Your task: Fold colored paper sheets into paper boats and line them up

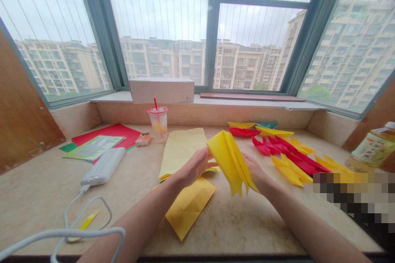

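A folded yellow paper piece (pixel 231 160), with several layers and pointed lower ends, is held up above the counter between both hands. My left hand (pixel 199 163) grips it from the left, its fingers partly behind the paper. From the right, my right hand (pixel 253 170) holds its other side, fingers mostly hidden by the paper. Below lies a creased yellow sheet (pixel 189 207) on the counter. Beyond my left hand rests a stack of pale yellow paper (pixel 182 148).
Several folded red paper boats (pixel 271 146) and yellow paper boats (pixel 290 169) sit at right, near a drink bottle (pixel 375 148). A plastic cup with a straw (pixel 159 125) stands behind. At left are red paper (pixel 132 133), a white power bank (pixel 103 166) and its looping cable (pixel 89 233).
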A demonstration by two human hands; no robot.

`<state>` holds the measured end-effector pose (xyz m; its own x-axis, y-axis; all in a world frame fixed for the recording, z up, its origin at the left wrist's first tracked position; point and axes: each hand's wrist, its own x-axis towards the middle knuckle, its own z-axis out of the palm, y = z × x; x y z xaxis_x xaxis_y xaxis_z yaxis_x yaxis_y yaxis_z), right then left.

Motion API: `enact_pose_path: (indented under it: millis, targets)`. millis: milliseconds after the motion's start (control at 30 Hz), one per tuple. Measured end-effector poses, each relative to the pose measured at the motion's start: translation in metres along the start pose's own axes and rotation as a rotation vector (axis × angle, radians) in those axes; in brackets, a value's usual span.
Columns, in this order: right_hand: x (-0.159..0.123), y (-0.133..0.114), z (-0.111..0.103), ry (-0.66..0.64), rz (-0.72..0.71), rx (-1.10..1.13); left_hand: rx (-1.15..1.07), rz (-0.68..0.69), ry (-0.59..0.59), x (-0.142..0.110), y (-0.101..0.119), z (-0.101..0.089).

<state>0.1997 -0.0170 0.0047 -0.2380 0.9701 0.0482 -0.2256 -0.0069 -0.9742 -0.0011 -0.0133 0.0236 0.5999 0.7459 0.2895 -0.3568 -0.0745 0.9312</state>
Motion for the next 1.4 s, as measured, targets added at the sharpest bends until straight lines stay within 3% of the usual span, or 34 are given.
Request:
enact_pose_path:
  millis: [167,300,367,467,533,633,767,1033,1200,1400]
  targets:
    - [-0.001,-0.003,0.004,-0.079,0.028,-0.066,0.094,-0.103,0.038,-0.001,0.001,0.002]
    - [0.004,0.008,-0.003,-0.167,-0.026,-0.235,0.105,-0.1,0.108,0.001,0.003,-0.003]
    - [0.009,0.015,-0.009,-0.126,-0.123,-0.358,0.208,-0.08,0.171,0.003,0.004,-0.005]
    - [0.017,0.018,-0.018,0.05,-0.285,-0.479,0.435,-0.025,0.326,0.006,0.007,-0.01]
    - [0.02,0.014,-0.024,0.121,-0.316,-0.45,0.6,-0.002,0.456,0.008,0.009,-0.015]
    - [0.02,0.004,-0.032,0.095,-0.256,-0.295,0.814,0.006,0.557,0.009,0.01,-0.025]
    - [0.016,-0.004,-0.04,0.066,-0.113,-0.162,0.936,0.008,0.515,0.008,0.007,-0.034]
    - [0.006,-0.011,-0.036,0.005,-0.029,-0.269,0.84,0.033,0.416,0.008,0.003,-0.035]
    - [0.009,-0.006,-0.041,-0.063,-0.042,-0.261,0.801,0.032,0.345,0.007,0.006,-0.032]
    - [0.016,0.009,-0.042,0.003,-0.093,-0.302,0.738,0.078,0.202,0.005,0.008,-0.024]
